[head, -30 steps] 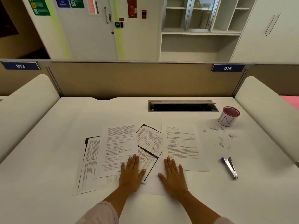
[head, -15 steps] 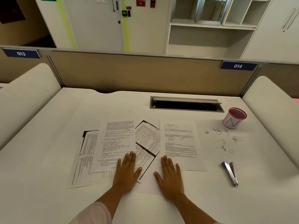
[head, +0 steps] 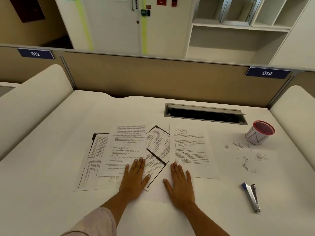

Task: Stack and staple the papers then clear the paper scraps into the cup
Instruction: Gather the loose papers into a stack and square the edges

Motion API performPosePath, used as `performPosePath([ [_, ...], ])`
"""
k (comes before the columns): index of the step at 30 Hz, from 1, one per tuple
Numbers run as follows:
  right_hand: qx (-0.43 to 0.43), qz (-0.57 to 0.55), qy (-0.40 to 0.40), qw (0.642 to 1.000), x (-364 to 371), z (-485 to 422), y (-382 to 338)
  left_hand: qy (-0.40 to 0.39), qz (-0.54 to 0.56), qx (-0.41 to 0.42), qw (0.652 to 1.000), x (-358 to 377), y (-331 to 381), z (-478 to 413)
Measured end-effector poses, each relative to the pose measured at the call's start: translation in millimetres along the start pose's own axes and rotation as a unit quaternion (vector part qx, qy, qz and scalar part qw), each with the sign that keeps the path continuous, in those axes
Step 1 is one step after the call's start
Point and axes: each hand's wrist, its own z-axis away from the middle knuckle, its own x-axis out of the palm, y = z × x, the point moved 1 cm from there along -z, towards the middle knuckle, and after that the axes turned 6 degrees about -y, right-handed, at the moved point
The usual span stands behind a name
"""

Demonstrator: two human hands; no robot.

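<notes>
White desktop fills the view, and across its middle lie the white printed paper sheets, fanned out and overlapping, nothing squared up yet. One black-bordered sheet sits tilted between the straighter pages, and a plain blank sheet pokes out underneath, nearest the person. Both hands are down on the spread! The left hand lies flat, fingers straight, on the near edge of the centre page and the tilted one; the right hand lies just as flat across the blank sheet and the near corner of the rightmost page. Neither is gripping a thing, just palms pressing paper. So this looks like the gathering step, with stapling and clean-up all to come. Now the danger: sliding pages together under flat palms could make the top ones skid over the lower ones, buckle that tilted sheet, or leave a crooked stack that gets stapled crooked. Off to the right, well apart from the pages, the small torn white paper scraps are scattered loose; a brisk sweep of paper, or the draught from it, could send them further afield. Just beyond them stands the white paper cup with a red rim, upright and light-looking, so a careless brush could tip it. The blue and silver stapler waits nearer, on the right, untouched. Behind, a dark cable slot opens in the desk, where a stray scrap could vanish, and then comes the tan partition.
</notes>
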Motion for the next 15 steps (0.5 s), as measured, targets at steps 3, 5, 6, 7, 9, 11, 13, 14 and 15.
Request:
performPosePath([
  [3, 0.004, -0.01, 0.002, 1.0, -3, -6, -1, 0.001, 0.01, 0.006, 1.0, -2, -2, -11],
  [5, 0.003, -0.016, -0.002, 1.0, -6, -12, -2, -0.009, 0.018, 0.017, 1.0, -4, -3, -18],
  [6, 0.002, -0.019, -0.006, 1.0, -7, -13, -2, -0.018, 0.022, 0.028, 0.999, -6, -3, -20],
  [7, 0.001, -0.023, -0.005, 1.0, -8, -16, -4, -0.01, 0.021, 0.04, 0.999, -10, -4, -22],
  [9, 0.001, -0.029, 0.001, 1.0, -12, -18, -5, 0.015, 0.036, 0.057, 0.998, -16, -5, -23],
  [11, 0.01, -0.042, 0.018, 0.999, -20, -23, -4, 0.046, 0.054, 0.043, 0.997, -26, -14, -22],
  [13, 0.025, -0.051, 0.036, 0.998, -30, -28, 1, 0.062, 0.081, 0.001, 0.995, -34, -30, -23],
  [14, 0.033, -0.051, 0.039, 0.997, -34, -31, 4, 0.071, 0.1, -0.025, 0.992, -38, -40, -23],
  [15, 0.043, -0.051, 0.037, 0.997, -38, -33, 7, 0.077, 0.121, -0.056, 0.988, -41, -50, -24],
])
